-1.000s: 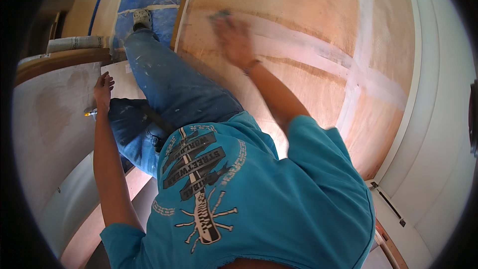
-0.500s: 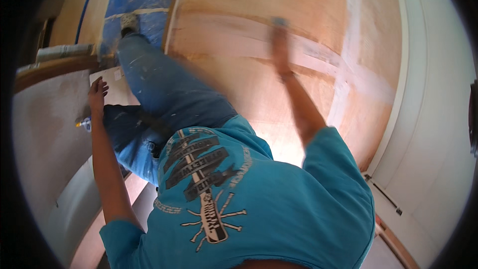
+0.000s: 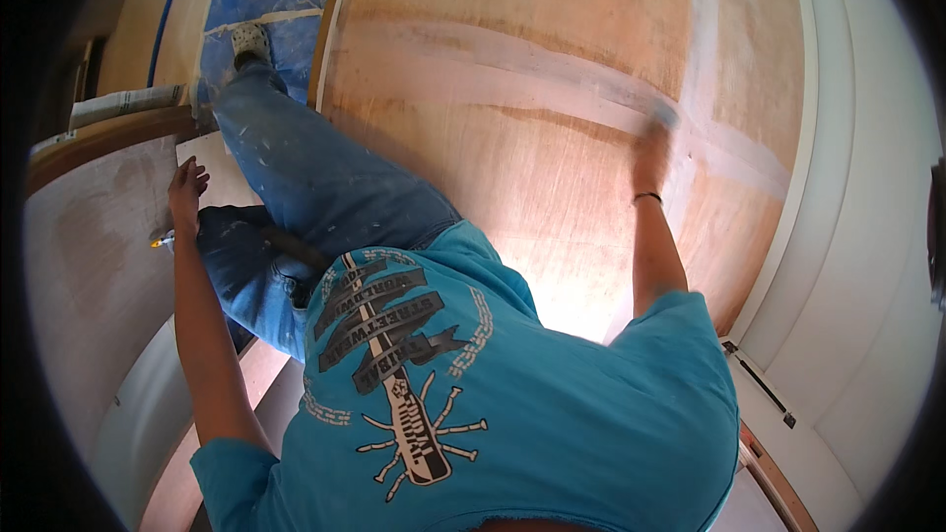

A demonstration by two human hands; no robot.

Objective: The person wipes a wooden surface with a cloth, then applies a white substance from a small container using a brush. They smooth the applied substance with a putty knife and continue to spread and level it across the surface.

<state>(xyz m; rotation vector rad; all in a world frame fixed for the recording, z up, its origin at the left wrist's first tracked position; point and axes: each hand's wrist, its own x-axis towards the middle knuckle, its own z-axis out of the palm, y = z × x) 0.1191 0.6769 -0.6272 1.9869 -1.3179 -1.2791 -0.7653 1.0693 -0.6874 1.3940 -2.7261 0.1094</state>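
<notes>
"What's in the right grip (image 3: 649, 156)?"

"It looks closed on a grey pad (image 3: 664, 115), though blur hides details. The pad's over the pale band (image 3: 532, 77), near where it meets the crossing strip (image 3: 701, 34)."

"Left grip (image 3: 185, 193)?"

"Released, fingers loosely bent, near the jeans (image 3: 320, 153)."

"Progress?"

"Both strips cover the wooden panel (image 3: 552, 197); streaky edges suggest the surface is partway. What's left, I can't tell."

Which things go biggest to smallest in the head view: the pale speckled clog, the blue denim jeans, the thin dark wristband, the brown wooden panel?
1. Brown wooden panel
2. Blue denim jeans
3. Pale speckled clog
4. Thin dark wristband
</notes>
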